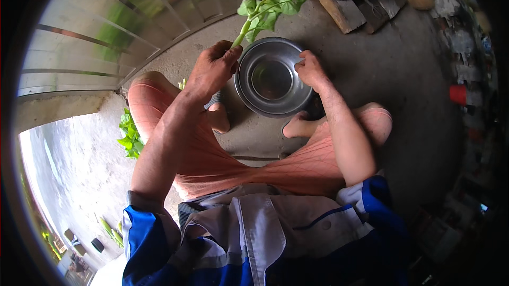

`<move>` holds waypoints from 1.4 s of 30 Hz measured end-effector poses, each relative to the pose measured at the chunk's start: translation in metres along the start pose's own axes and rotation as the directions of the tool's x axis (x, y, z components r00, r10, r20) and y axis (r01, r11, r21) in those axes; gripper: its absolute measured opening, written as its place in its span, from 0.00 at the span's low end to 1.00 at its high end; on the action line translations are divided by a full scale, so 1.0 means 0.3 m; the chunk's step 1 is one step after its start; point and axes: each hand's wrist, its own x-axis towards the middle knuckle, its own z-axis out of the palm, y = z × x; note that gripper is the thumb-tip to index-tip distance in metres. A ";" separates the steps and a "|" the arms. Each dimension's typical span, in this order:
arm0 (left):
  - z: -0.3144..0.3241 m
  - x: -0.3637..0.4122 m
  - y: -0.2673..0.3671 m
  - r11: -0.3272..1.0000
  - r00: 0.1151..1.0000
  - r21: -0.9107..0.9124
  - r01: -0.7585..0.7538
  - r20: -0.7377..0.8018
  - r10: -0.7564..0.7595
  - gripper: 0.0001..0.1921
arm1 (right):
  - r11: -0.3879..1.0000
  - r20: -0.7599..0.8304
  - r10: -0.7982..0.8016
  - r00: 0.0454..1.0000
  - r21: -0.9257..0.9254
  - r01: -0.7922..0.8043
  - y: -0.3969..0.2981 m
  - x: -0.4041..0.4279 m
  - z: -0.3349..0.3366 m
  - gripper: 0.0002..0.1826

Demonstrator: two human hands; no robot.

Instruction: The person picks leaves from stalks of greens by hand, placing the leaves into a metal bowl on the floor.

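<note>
My left hand (216, 65) grips the lower end of a green leafy stem bunch (258, 13), whose leaves point away over the far rim of a round stainless steel basin (248, 97). The basin stands on the concrete floor between my feet. At its right rim is my right hand (310, 69), with the fingers curled; whether they pinch the rim or something small cannot be told. The basin shows a bare, shiny bottom with dull reflections.
Leafy greens (131, 134) lie on the floor beyond my left knee. A metal-framed panel door (159, 27) rises at the upper left. Wooden blocks (344, 11) lie at the upper right. Cluttered items and a red container (457, 94) line the right side.
</note>
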 end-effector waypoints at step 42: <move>0.078 0.375 0.205 0.771 0.990 -0.636 -0.033 0.087 0.114 0.14 | 0.730 0.190 0.465 0.865 0.469 -0.496 0.996 0.316 -0.070 0.21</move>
